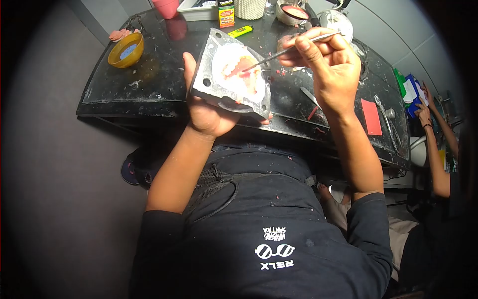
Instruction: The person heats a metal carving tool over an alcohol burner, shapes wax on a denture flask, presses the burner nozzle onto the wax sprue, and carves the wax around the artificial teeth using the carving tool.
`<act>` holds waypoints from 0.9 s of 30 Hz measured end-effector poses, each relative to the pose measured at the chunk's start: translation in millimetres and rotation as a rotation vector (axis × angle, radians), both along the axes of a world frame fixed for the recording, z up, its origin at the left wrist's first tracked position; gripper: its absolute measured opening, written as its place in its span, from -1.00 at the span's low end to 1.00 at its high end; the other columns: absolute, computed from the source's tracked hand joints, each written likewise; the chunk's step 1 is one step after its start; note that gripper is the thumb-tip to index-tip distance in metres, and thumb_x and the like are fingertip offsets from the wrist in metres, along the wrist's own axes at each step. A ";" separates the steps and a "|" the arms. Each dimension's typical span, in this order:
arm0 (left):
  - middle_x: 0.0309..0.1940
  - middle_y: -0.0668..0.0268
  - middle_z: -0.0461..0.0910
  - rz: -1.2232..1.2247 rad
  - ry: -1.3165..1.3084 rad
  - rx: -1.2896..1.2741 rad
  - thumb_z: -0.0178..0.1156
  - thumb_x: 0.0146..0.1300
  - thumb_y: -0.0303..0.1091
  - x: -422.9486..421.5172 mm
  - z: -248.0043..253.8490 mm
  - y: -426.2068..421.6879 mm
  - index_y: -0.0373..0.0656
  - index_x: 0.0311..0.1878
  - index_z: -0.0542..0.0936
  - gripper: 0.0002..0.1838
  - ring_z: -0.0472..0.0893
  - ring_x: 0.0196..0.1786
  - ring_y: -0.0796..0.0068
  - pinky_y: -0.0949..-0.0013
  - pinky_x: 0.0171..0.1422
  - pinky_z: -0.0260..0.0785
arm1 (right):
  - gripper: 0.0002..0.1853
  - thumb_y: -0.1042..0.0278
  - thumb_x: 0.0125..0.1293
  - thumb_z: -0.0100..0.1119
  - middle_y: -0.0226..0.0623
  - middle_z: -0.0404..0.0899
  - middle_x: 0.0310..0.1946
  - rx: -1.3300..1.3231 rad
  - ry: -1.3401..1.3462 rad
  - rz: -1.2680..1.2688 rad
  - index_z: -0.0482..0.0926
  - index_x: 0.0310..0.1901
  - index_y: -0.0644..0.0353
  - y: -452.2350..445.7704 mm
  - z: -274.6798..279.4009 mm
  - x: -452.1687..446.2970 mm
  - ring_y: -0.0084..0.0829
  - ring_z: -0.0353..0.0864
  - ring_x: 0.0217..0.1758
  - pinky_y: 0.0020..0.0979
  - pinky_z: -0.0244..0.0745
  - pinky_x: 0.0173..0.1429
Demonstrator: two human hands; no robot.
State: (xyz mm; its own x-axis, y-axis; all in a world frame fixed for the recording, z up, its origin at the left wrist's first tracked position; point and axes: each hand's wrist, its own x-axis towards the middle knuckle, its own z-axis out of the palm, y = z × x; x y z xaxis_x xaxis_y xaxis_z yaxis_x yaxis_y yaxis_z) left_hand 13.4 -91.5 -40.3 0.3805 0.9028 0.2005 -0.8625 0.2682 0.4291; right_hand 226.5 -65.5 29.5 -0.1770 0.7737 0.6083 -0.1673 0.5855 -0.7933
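"What's in each hand?"

"The left hand (211,117) grasps the grey metal block (213,91), cupping it from below, thumb up along its side. The right hand (332,65) pinches a slim metal tool (285,53), its tip at the pink material (241,74) in the block's white filling (222,56); touching or not, I can't tell."

"Where's the block, by the black table (167,79)?"

"Tilted, held up over the table's near edge."

"Any room?"

"A bare stretch of table runs left towards the yellow bowl (118,59), near the table's left edge. The table's right end is tighter: a red sheet (371,117) and slender instruments (387,121) lie there."
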 end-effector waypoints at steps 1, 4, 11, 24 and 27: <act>0.34 -0.27 0.46 0.023 0.029 0.001 -0.27 0.23 0.75 0.2 0.1 0.3 -0.14 0.57 0.24 0.18 0.61 0.18 -0.43 -0.54 -0.11 0.59 | -0.84 0.50 0.50 0.23 0.05 0.75 -0.21 -0.003 0.001 0.000 0.56 -0.06 0.45 -0.4 -0.7 -1.6 -0.25 0.83 -0.27 -0.28 0.83 -0.10; 0.32 -0.30 0.46 0.033 0.069 0.023 -0.28 0.24 0.75 -0.1 -0.2 0.8 -0.14 0.56 0.24 0.18 0.62 0.17 -0.41 -0.53 -0.12 0.60 | -0.85 0.52 0.48 0.25 0.07 0.75 -0.22 0.005 -0.014 0.025 0.55 -0.07 0.46 -1.9 -1.7 -4.5 -0.24 0.83 -0.26 -0.26 0.83 -0.12; 0.32 -0.31 0.45 0.011 0.077 0.058 -0.28 0.24 0.74 0.2 2.6 -0.3 -0.15 0.56 0.25 0.17 0.62 0.17 -0.40 -0.51 -0.13 0.61 | -0.84 0.52 0.49 0.25 0.07 0.75 -0.22 -0.003 -0.009 0.032 0.53 -0.06 0.46 -5.3 -2.1 -6.2 -0.24 0.83 -0.27 -0.25 0.83 -0.12; 0.37 -0.10 0.48 -0.107 -0.104 0.124 -0.26 0.26 0.72 0.6 1.0 -0.9 -0.12 0.55 0.26 0.14 0.61 0.22 -0.32 -0.59 -0.12 0.58 | -0.85 0.54 0.48 0.24 0.08 0.75 -0.22 0.058 -0.011 0.048 0.53 -0.05 0.46 -3.7 -6.2 -5.4 -0.23 0.82 -0.26 -0.25 0.83 -0.12; 0.11 -0.04 0.61 0.003 0.025 0.075 -0.32 0.33 0.67 4.6 10.5 -6.6 -0.19 0.38 0.40 0.06 0.73 -0.03 -0.13 -0.40 -0.17 0.66 | -0.85 0.55 0.49 0.23 0.07 0.75 -0.22 0.077 -0.001 0.052 0.53 -0.05 0.46 -4.1 -6.2 -5.6 -0.24 0.82 -0.25 -0.24 0.83 -0.10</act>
